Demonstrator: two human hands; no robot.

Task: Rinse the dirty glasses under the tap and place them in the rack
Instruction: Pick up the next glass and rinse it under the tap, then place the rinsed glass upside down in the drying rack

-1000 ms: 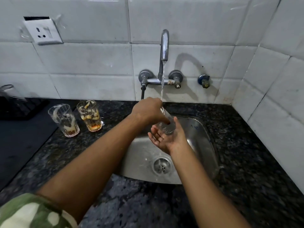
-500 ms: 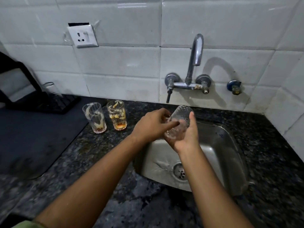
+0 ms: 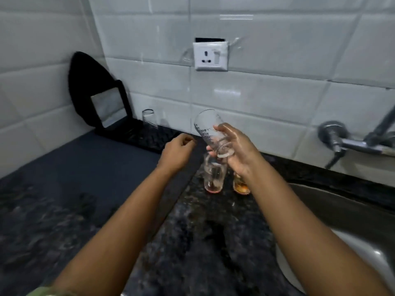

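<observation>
Both hands have left the sink [image 3: 342, 212] and swung leftward since half a second ago, when they met around the glass over the basin. Now the right hand [image 3: 237, 150] alone carries the rinsed glass [image 3: 210, 133], its fingers [image 3: 224, 129] and thumb wrapped around the lower part, base in the palm, open mouth tilted up and to the left. The left hand [image 3: 176, 153] has let go and hangs just beside it, fingers loosely curled around nothing.

Directly below the held glass stand the two dirty glasses. The left dirty glass [image 3: 213, 178] shows a reddish residue at its bottom, though its upper half is blurred against the held glass. The right dirty glass [image 3: 241, 186] is mostly hidden behind the right wrist; only its amber base shows.

Farther back, the black rack [image 3: 145, 137] lies on a dark mat [image 3: 89, 165], with what looks like one clear upturned glass [image 3: 148, 118] already standing on it; blur makes its orientation uncertain. A dark plate-like shape leans against the tiles behind it. The tap [image 3: 350, 142] is cut off at the right edge, so its spout cannot be seen. A wall socket [image 3: 210, 56] sits above on the tiles.
</observation>
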